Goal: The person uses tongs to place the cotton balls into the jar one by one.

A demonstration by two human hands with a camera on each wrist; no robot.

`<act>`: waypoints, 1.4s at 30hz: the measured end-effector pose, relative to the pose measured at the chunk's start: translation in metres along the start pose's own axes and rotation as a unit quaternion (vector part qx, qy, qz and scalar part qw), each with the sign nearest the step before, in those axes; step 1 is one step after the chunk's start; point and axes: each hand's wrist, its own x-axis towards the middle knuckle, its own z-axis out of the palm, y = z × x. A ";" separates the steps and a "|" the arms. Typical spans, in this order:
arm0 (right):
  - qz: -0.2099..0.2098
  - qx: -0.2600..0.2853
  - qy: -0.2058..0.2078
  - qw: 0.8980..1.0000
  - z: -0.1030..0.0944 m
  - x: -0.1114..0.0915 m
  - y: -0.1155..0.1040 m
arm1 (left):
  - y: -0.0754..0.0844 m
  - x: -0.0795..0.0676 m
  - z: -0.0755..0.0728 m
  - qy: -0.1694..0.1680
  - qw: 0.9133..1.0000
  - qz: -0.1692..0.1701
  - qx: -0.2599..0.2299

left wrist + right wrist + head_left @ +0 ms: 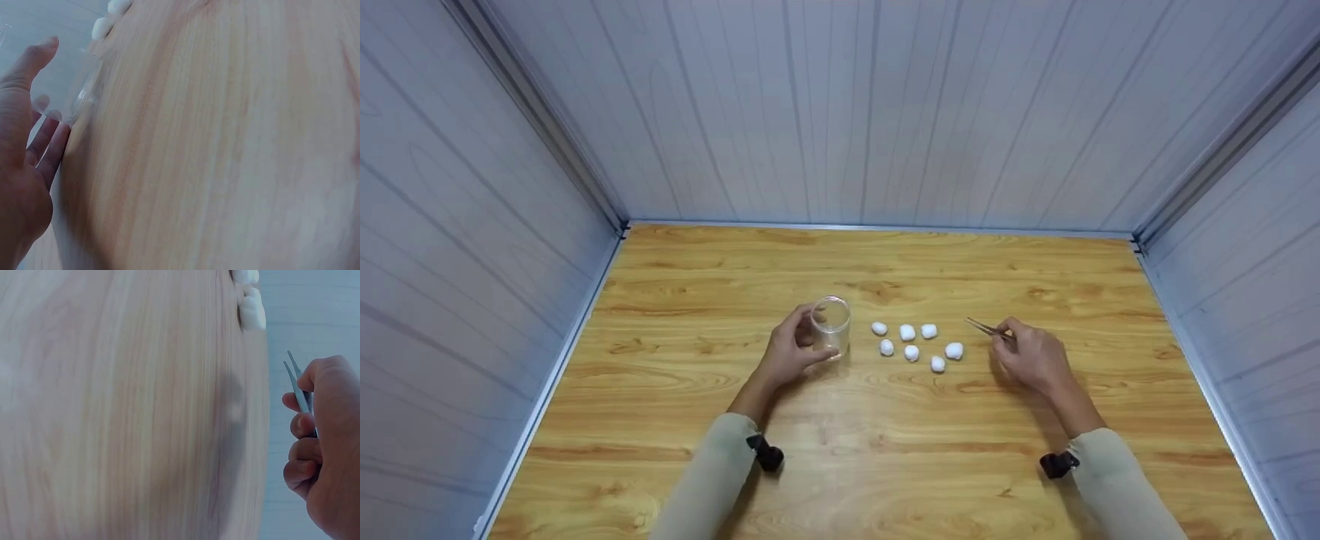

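Observation:
My left hand (793, 352) is curled round a small clear glass jar (831, 327) standing upright on the wooden table (675, 420); in the left wrist view the jar (79, 84) shows between thumb and fingers (48, 146). Several white cotton balls (913, 343) lie loose to the jar's right. My right hand (1031, 356) pinches metal tweezers (984, 328) just right of the cotton balls, tips pointing toward them with nothing between them. In the right wrist view the tweezers (298, 385) stick out from my curled fingers (304, 450), with cotton balls (250, 306) ahead.
Pale panelled walls (870, 112) enclose the table on the left, back and right, with metal trim along the edges (877, 227). Black wrist cameras (765, 452) sit on both sleeves.

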 end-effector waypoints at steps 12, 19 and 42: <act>-0.053 -0.004 -0.019 0.998 -0.003 0.000 -0.007 | -0.003 0.000 0.000 -0.002 1.000 0.007 -0.001; -0.083 -0.020 -0.042 0.995 -0.004 0.002 -0.009 | -0.002 0.000 0.000 -0.003 1.000 0.008 0.000; -0.145 -0.040 -0.077 0.986 -0.003 0.001 0.005 | -0.002 0.001 -0.001 -0.004 1.000 0.019 0.002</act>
